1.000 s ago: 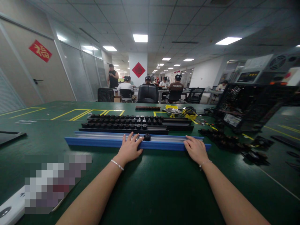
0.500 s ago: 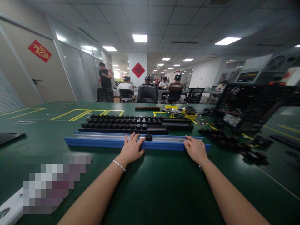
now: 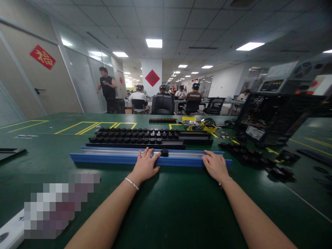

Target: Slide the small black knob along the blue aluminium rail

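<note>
A long blue rail (image 3: pixel 103 158) with a pale inner channel lies crosswise in front of me on the green table. Near its middle, a small black block (image 3: pixel 164 152) sits in the channel. My left hand (image 3: pixel 145 164) rests over the rail just left of this block, fingers spread and thumb apart; its index fingertip is close to the block, and whether they touch I cannot tell. Toward the rail's right end, my right hand (image 3: pixel 215 166) has its fingers bent over the near wall, gripping it. Behind the rail lie black rails (image 3: pixel 137 141) with rows of small black round parts.
A partly pixelated white object (image 3: pixel 12 226) lies at the front left. On the right are loose black parts (image 3: pixel 243 154), an open computer case (image 3: pixel 269 119) and a metal dish (image 3: pixel 190 123). Beyond the table (image 3: pixel 64 138), several people sit and one person (image 3: pixel 107 84) stands.
Both hands keep their places on the blue rail, and the black block stays put. The view shifts slightly. In the background, the standing person has moved left.
</note>
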Demonstrator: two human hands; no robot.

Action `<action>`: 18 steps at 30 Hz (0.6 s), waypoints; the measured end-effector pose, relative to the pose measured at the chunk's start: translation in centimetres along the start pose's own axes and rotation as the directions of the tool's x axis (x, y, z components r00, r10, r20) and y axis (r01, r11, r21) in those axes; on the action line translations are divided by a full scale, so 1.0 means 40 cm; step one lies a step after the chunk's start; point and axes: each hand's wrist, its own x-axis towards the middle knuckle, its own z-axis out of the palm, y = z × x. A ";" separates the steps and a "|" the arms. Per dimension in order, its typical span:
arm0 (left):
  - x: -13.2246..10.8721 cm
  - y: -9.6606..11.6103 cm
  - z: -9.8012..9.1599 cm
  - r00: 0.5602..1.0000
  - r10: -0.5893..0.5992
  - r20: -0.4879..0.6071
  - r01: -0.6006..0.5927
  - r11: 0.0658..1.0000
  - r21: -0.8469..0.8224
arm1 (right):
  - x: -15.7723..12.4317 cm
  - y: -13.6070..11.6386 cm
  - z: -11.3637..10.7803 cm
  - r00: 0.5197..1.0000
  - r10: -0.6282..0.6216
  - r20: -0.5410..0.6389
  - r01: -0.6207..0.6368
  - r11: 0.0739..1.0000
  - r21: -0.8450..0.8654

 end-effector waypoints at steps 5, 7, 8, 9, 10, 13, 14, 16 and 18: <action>0.001 0.005 -0.007 0.999 -0.020 0.026 0.020 1.000 -0.012 | -0.001 -0.003 -0.003 1.000 0.010 0.006 -0.010 1.000 0.004; 0.002 0.008 -0.012 0.999 -0.027 0.042 0.028 0.999 -0.020 | -0.002 -0.004 -0.004 1.000 0.012 0.010 -0.012 1.000 0.006; 0.003 0.009 -0.014 0.998 -0.031 0.051 0.033 0.999 -0.023 | -0.002 -0.004 -0.004 1.000 0.012 0.011 -0.012 1.000 0.006; 0.003 0.010 -0.016 0.998 -0.035 0.060 0.036 0.999 -0.026 | -0.002 -0.004 -0.004 1.000 0.011 0.011 -0.012 1.000 0.007; 0.004 0.010 -0.017 0.997 -0.037 0.065 0.039 0.999 -0.028 | -0.002 -0.003 -0.003 1.000 0.010 0.009 -0.010 1.000 0.008; 0.007 0.011 -0.017 0.997 -0.037 0.069 0.039 0.999 -0.034 | -0.001 -0.002 0.001 1.000 0.008 0.007 -0.008 1.000 0.010; 0.008 0.011 -0.016 0.997 -0.035 0.068 0.037 0.999 -0.034 | -0.001 -0.002 0.002 1.000 0.007 0.005 -0.007 1.000 0.009; 0.010 0.012 -0.013 0.997 -0.035 0.064 0.037 0.999 -0.032 | -0.001 -0.002 0.005 1.000 0.006 -0.005 -0.006 1.000 0.002; 0.011 0.013 -0.011 0.997 -0.036 0.065 0.038 0.999 -0.027 | -0.001 -0.003 0.007 1.000 0.006 -0.020 -0.006 1.000 -0.007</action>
